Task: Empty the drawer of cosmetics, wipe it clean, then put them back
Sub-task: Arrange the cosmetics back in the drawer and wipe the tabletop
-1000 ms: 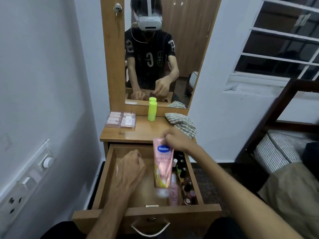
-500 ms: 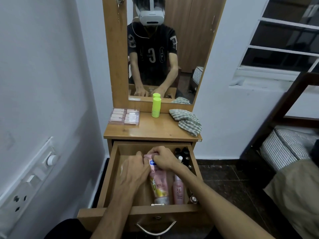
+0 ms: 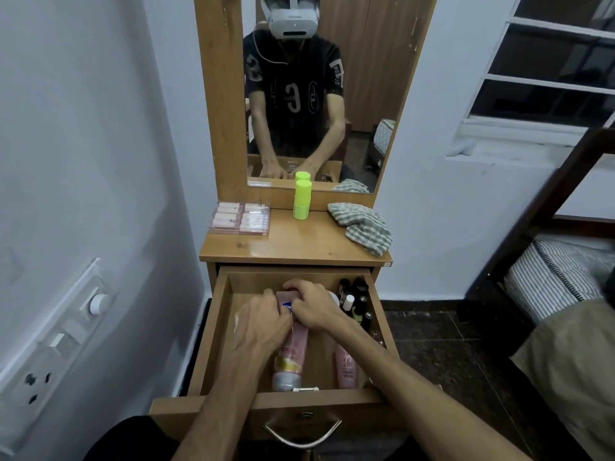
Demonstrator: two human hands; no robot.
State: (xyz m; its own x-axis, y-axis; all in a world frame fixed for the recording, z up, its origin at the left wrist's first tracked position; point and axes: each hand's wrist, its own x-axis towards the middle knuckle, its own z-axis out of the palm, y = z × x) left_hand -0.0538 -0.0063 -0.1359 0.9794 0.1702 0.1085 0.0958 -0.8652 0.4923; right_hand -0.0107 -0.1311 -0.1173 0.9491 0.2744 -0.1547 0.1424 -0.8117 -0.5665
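The wooden drawer (image 3: 213, 331) stands pulled out under the dressing table. A pink lotion tube (image 3: 293, 357) lies flat in its middle, cap toward me. My right hand (image 3: 311, 306) grips the tube's far end with curled fingers. My left hand (image 3: 263, 327) rests on the tube's left side, fingers bent over it. A smaller pink bottle (image 3: 346, 366) lies to the right of the tube. Several small dark bottles (image 3: 357, 302) stand along the drawer's right wall. The parts of the tube under my hands are hidden.
On the tabletop (image 3: 293, 242) sit a clear box of pink tubes (image 3: 240, 218), a neon green bottle (image 3: 302, 199) and a checked cloth (image 3: 364, 229). A mirror (image 3: 319, 94) rises behind. A wall with a switch panel (image 3: 63, 337) is left, a bed (image 3: 559, 284) right.
The pink tube went from hanging upright in my right hand above the drawer to lying flat on its floor. Both hands now sit on its far end.
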